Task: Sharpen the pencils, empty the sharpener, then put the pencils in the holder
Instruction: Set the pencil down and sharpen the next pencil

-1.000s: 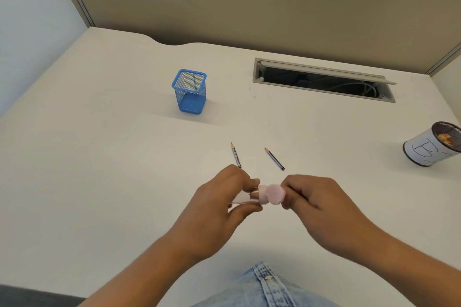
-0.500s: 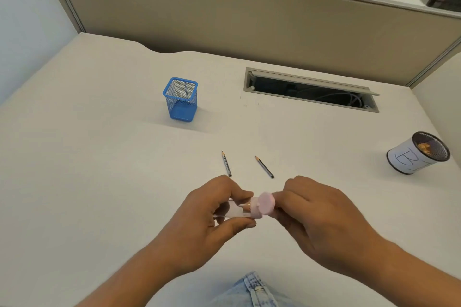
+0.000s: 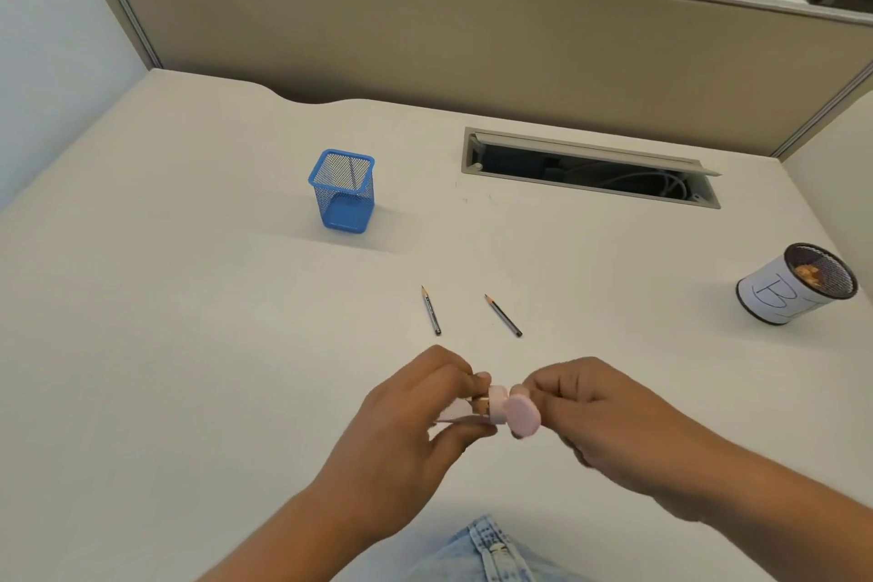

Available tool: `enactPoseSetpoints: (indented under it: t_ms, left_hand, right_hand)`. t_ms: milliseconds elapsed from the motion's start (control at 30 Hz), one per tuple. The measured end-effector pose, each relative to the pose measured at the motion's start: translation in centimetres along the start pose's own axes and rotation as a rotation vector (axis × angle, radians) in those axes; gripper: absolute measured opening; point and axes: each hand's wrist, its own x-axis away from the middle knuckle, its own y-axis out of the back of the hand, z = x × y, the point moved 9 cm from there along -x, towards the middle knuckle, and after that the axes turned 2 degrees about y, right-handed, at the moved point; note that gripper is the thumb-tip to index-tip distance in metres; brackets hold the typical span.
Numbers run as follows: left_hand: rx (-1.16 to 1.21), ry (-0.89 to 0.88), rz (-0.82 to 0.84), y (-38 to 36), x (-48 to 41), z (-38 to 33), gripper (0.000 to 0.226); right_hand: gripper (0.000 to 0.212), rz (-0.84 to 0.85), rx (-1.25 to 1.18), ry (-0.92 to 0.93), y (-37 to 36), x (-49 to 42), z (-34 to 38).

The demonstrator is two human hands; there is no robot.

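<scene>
Pencils, two: left pencil and right pencil, flat mid-tabletop, apart, tips toward the far edge.
Sharpener, one: near the front edge, long axis left-right, gripped by the left hand; the right hand pinches its pink cap.
Blue holder, one: upright, open tabletop all round.
Labelled cup, one: right edge.

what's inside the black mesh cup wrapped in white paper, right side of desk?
Orange-brown bits, probably pencil shavings, show inside the black mesh cup wrapped in white paper. Its near wall hides the bottom, so fill level cannot be told.
</scene>
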Motion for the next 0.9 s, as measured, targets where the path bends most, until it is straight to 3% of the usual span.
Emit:
enactPoseSetpoints:
  t_ms: [67, 167, 267, 367, 567, 667, 733, 900]
  left_hand:
    - [0.088, 0.108, -0.009, 0.3, -0.2, 0.9, 0.018]
    - [0.221, 0.249, 0.005, 0.5, -0.2, 2.4, 0.02]
    - [0.268, 0.3, 0.027, 0.5, -0.2, 2.8, 0.021]
    - [0.218, 0.239, 0.01, 0.6, -0.5, 2.2, 0.023]
    - [-0.068, -0.021, -0.039, 0.8, -0.8, -0.1, 0.014]
    - [-0.111, -0.026, -0.017, 0.4, -0.6, 0.1, 0.016]
    - [-0.051, 0.03, -0.006, 0.6, -0.6, 0.7, 0.019]
    - [0.114, 0.197, -0.055, 1.4, -0.6, 2.5, 0.024]
  right_hand:
    - [0.046, -0.092, 0.213, 0.187, 1.0, 0.1, 1.5]
    - [0.024, -0.251, 0.687, 0.532, 1.6, 1.4, 4.3]
    - [0.028, -0.346, 0.987, 0.707, 0.7, 2.0, 5.4]
    - [0.027, -0.341, 0.811, 0.648, 0.9, 1.7, 4.9]
    - [0.044, -0.071, 0.025, 0.032, 1.2, -1.2, -0.4]
    - [0.051, 0.026, -0.125, -0.073, 0.3, -1.2, -1.2]
    - [0.045, -0.012, 0.035, 0.004, 0.4, -1.2, -0.5]
    - [0.023, -0.304, 0.869, 0.566, 0.9, 0.5, 4.6]
